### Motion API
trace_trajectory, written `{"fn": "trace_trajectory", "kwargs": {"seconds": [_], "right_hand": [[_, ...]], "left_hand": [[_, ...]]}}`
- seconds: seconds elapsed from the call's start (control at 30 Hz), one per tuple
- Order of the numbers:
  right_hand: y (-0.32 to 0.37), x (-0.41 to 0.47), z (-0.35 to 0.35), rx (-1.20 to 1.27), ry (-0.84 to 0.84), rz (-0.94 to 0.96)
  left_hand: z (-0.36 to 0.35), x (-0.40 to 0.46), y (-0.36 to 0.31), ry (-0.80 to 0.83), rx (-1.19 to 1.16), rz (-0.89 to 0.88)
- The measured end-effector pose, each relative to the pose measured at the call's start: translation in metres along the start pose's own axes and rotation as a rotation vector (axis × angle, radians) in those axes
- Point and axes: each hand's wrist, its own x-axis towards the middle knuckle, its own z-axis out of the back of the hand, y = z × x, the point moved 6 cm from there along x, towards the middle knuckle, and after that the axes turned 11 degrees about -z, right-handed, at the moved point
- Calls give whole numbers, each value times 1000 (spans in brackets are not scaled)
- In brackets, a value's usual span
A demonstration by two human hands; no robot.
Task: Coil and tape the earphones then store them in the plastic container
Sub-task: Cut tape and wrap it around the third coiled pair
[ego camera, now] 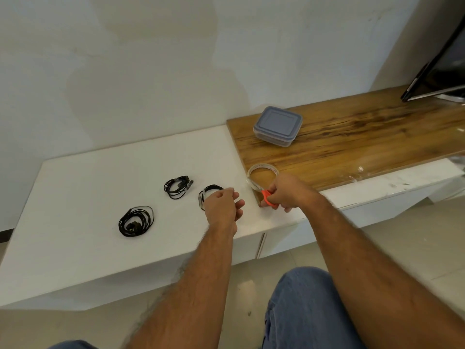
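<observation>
Earphones: three black coils on the white top. One (136,221) front left, one (177,186) further back, a third (208,195) partly hidden behind the left hand (222,209). Left hand hovers over that coil, fingers loosely curled; cannot tell if it holds anything. Right hand (286,192) grips orange scissors (267,197), blades at the tape roll (263,176) on the wood top's corner. Container (278,126), lid on, sits on the wood (364,132), well apart from the coils.
</observation>
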Motion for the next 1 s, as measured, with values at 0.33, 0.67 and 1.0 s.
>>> {"fn": "trace_trajectory", "kwargs": {"seconds": [0.33,0.67,1.0], "right_hand": [[41,0,24,-611,-151,25],[56,5,32,-765,-196,69],[62,9,35,-881,-230,75]], "left_hand": [[-1,9,3,7,-24,6],[-1,13,4,16,-33,-4],[-1,13,-1,19,-8,-14]]}}
